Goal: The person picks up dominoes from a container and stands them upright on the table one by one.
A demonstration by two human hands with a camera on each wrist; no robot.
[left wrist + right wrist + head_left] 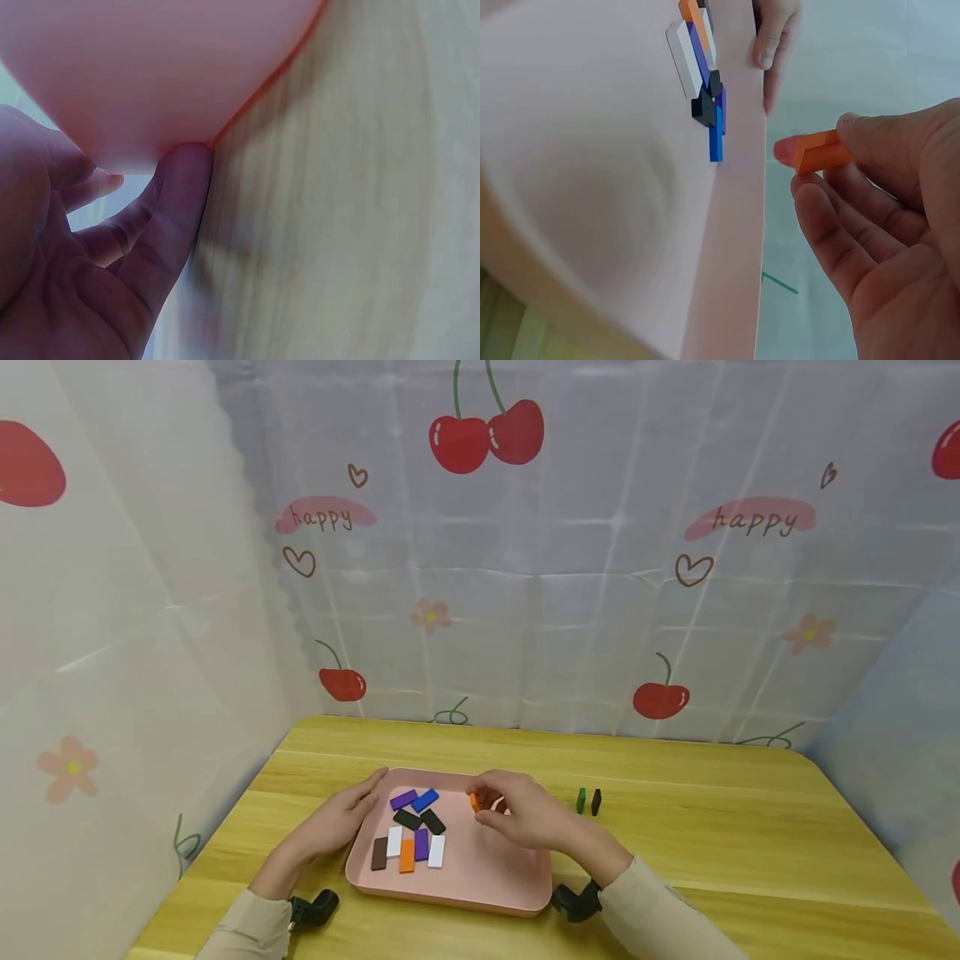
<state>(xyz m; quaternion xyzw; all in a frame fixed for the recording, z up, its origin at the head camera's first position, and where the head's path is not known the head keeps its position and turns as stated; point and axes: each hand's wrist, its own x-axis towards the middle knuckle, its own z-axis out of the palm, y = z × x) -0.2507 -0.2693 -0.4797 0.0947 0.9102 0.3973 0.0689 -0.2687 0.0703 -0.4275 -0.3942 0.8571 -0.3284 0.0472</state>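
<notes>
My right hand [525, 810] pinches an orange domino block [475, 802] between thumb and fingertips, over the right half of a pink tray [487, 881]. The right wrist view shows this orange block [821, 154] held by its end, with the other fingers bent below. Against the tray's left side rests my left hand [333, 822], fingers extended along the outer wall; the left wrist view has these fingers [180, 187] touching it. In the tray's left half lie more blocks: a blue one [425, 800], a brown one [379, 853], another orange one [407, 856], plus purple, black and white ones.
Right of the tray, a green block [581, 800] and a black block [596, 802] stand upright on the wooden table [712, 860]. A curtain printed with cherries [660, 700] hangs behind. Black devices [576, 902] are worn on both wrists.
</notes>
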